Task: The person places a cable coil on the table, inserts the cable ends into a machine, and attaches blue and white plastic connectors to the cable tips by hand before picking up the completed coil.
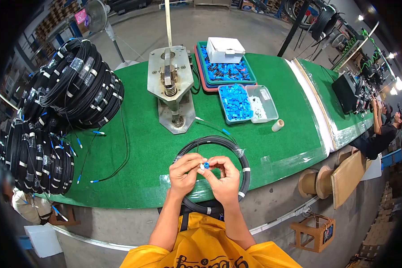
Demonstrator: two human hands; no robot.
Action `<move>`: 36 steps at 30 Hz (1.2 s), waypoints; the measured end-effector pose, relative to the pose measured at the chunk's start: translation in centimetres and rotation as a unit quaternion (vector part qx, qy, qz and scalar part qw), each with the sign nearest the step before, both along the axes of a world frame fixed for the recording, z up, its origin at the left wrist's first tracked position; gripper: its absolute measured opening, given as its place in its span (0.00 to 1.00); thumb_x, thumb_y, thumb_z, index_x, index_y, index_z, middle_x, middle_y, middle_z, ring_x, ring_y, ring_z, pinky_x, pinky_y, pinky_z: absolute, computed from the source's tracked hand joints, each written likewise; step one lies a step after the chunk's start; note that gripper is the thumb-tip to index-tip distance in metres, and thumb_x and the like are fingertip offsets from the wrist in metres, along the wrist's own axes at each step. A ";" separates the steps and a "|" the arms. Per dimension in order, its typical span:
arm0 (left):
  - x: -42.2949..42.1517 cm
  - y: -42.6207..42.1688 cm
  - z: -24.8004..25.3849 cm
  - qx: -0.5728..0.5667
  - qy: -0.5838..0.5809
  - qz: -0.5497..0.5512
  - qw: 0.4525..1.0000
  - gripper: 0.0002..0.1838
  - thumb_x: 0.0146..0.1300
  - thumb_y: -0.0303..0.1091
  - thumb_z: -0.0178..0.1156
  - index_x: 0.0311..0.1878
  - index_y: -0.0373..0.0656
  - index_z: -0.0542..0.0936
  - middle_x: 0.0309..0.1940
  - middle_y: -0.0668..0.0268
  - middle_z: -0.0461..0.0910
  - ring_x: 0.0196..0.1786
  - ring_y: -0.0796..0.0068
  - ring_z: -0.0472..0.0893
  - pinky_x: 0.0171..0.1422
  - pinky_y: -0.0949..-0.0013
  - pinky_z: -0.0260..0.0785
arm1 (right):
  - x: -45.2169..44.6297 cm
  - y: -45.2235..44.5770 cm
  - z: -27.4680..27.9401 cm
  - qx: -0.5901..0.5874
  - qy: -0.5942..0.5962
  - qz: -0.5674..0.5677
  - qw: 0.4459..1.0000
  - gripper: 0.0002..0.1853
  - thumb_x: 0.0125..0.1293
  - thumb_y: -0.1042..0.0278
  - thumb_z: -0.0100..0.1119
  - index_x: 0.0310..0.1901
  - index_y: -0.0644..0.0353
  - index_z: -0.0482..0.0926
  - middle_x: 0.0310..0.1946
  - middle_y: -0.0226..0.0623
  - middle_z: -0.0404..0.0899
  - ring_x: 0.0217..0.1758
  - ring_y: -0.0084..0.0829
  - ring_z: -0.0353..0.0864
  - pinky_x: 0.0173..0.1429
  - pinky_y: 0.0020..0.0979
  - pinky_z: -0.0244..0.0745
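Observation:
Both of my hands meet over a coil of black cable (247, 176) at the front edge of the green table. Pinched in my right hand (224, 178) is a small blue connector (206, 165). My left hand (185, 174) closes on a small white piece (202, 167) right beside it. The fingers partly hide both pieces, so whether they are joined cannot be made out. Behind the hands, a cable end with a blue tip (226, 131) lies on the green surface (143, 156).
A metal press (170, 85) stands behind my hands. Stacked cable coils (85, 85) fill the left. Blue parts fill a tub (236, 103) beside a clear tub (262, 105); a white box (225, 50) sits on trays. A small roll (278, 125) and a person (384, 134) are rightward.

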State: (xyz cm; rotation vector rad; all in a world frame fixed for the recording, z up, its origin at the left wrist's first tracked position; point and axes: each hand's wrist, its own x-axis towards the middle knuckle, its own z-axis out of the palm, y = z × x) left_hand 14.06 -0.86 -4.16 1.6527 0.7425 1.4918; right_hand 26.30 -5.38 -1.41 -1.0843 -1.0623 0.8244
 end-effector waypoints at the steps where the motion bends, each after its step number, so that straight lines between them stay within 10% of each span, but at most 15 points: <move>1: 0.0 -0.3 0.1 0.010 0.018 0.022 1.000 0.15 0.54 0.11 0.56 0.42 0.35 0.85 0.39 0.55 0.85 0.43 0.63 0.85 0.48 0.66 0.78 | 0.1 0.0 -0.1 0.000 0.017 0.009 1.000 0.13 0.57 0.78 0.74 0.39 0.64 0.78 0.37 0.35 0.82 0.40 0.23 0.80 0.48 0.26 0.76; 36: 1.2 -1.8 -0.3 -0.027 -0.003 0.076 0.997 0.14 0.55 0.11 0.58 0.42 0.34 0.86 0.41 0.56 0.85 0.44 0.64 0.85 0.48 0.68 0.78 | 0.6 -0.4 0.7 0.020 -0.009 0.006 1.000 0.12 0.54 0.82 0.73 0.39 0.64 0.81 0.39 0.37 0.85 0.40 0.24 0.83 0.45 0.25 0.78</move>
